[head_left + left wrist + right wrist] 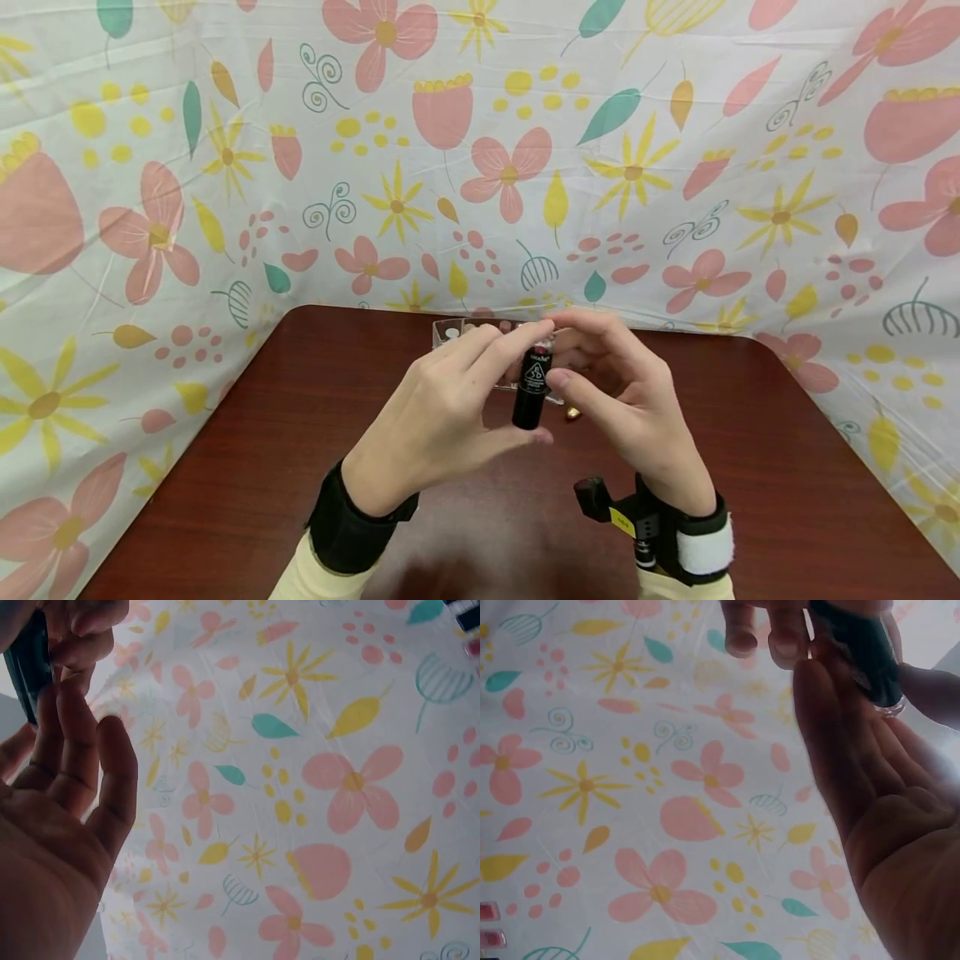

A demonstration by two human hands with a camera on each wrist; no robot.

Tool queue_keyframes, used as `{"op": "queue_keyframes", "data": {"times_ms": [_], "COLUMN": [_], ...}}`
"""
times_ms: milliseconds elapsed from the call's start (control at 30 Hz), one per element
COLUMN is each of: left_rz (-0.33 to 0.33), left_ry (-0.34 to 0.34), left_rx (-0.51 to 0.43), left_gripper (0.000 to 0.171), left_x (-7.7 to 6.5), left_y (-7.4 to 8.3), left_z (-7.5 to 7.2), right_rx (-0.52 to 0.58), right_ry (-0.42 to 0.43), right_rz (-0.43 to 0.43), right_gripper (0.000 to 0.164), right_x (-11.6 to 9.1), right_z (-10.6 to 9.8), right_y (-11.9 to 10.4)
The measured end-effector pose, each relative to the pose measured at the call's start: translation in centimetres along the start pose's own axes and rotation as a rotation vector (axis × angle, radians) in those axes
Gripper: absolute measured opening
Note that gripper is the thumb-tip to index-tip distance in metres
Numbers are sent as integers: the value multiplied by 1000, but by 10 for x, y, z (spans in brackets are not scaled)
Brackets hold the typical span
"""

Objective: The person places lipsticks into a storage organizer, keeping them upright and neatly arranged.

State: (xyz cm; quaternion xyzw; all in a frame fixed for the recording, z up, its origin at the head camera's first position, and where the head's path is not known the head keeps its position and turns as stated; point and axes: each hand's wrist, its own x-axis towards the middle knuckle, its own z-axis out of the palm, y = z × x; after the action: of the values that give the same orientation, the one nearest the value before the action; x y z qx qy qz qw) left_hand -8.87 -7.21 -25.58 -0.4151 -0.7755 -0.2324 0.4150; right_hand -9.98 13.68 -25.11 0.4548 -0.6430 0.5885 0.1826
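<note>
A black lipstick tube [532,387] with white lettering and a triangle mark stands nearly upright between both hands, its top leaning slightly right. My left hand [442,404] pinches it lengthwise, thumb under the base and index finger by the top. From the right side, my right hand [630,396] holds it too, with the thumb against its side and curled fingers at the upper end. In the left wrist view the dark tube [31,667] lies beyond the left fingers. The right wrist view has the tube [866,656] between the fingers of both hands. Fingers partly hide its top.
Behind the hands, a clear plastic organizer [448,332] stands on the brown table [262,467], mostly hidden. A small gold-coloured piece [573,412] lies just right of the tube. A flower-patterned cloth [510,175] hangs around the table's back and sides.
</note>
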Motion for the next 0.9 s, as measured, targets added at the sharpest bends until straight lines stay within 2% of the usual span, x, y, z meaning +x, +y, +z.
{"op": "queue_keyframes", "data": {"times_ms": [133, 300, 900], "left_rz": [-34, -82, -133], "left_ry": [31, 10, -118], "left_rx": [94, 157, 198], "left_gripper": [85, 74, 81], "left_x": [1, -1, -7], "left_y": [-3, -8, -24], "left_z": [3, 7, 24], "right_rx": [-101, -206, -305], "right_ry": [-107, -205, -210], "right_rz": [82, 209, 204], "right_gripper": [62, 80, 77], "right_x": [1, 3, 2], "right_z": [1, 2, -2], "right_y": [4, 8, 41]}}
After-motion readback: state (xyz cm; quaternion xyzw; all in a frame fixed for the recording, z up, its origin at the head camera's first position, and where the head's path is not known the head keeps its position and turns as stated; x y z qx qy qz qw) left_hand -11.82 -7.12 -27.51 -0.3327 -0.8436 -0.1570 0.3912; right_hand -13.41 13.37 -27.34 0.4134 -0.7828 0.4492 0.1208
